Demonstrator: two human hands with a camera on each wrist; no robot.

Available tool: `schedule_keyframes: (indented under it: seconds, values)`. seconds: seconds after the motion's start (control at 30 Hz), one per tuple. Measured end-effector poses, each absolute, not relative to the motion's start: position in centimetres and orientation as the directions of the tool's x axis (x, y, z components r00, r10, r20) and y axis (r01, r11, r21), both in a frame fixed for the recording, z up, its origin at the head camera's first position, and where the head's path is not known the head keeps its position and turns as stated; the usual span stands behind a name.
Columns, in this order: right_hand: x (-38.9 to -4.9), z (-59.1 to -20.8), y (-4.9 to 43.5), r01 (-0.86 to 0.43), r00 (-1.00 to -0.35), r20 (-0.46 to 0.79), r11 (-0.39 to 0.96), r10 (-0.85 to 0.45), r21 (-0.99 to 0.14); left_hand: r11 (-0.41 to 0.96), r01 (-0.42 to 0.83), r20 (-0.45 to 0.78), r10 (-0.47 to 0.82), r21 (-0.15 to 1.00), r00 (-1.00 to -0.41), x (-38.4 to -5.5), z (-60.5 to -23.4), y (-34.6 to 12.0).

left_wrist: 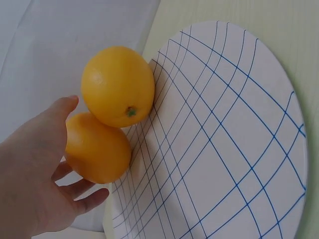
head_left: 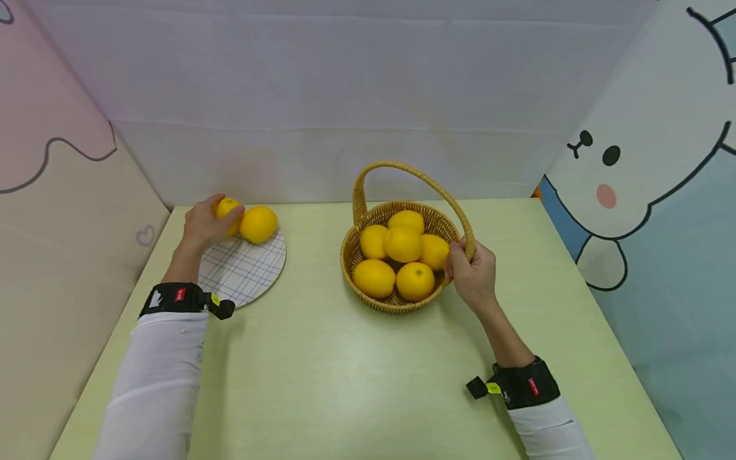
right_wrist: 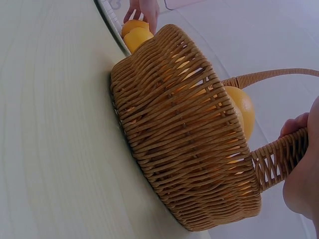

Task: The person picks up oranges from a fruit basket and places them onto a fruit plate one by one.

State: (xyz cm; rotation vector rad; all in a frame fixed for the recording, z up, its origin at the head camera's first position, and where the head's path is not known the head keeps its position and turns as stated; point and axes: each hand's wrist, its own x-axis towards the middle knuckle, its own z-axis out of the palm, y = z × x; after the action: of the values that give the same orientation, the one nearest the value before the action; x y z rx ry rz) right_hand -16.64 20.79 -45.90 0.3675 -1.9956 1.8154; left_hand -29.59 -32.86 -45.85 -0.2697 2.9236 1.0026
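At the far left, two oranges sit side by side on a round white plate (head_left: 247, 271) with blue crossing lines. My left hand (head_left: 206, 223) is at the left orange (left_wrist: 99, 149), thumb on one side and fingers loosely spread on the other; a gap shows between the fingers and the fruit in the left wrist view. The other orange (head_left: 259, 224) touches it and shows a green stem mark. My right hand (head_left: 473, 271) grips the handle (head_left: 414, 171) of a woven basket (head_left: 393, 306) near its right base. Several oranges (head_left: 404, 244) lie piled inside the basket.
A pale green-yellow table (head_left: 322, 383) carries the plate and the basket. White cloth (head_left: 287, 83) hangs along the back edge. Printed panels with cartoon drawings (head_left: 661, 255) flank the table on both sides.
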Motion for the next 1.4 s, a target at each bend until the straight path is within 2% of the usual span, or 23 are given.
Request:
schedule_keyframes:
  seconds: [0.43,0.8,1.4]
  values:
    - [-16.5,-45.9,20.8,-0.462,-0.878,0.471,0.111,0.084,-0.88,0.763,-0.182,-0.13,-0.128,0.621,-0.983,-29.2,-45.7,-33.5]
    - [-16.6,-45.8,20.8,-0.462,-0.878,0.471,0.11,0.084,-0.88,0.793,-0.103,-0.071,-0.075,0.6,-0.995,-28.0,-44.6,-33.7]
    - [-16.6,-45.8,20.8,-0.435,-0.89,0.447,0.122,0.092,-0.892,0.85,-0.03,-0.045,-0.007,0.527,-0.999,-27.0,-43.1,-33.4]
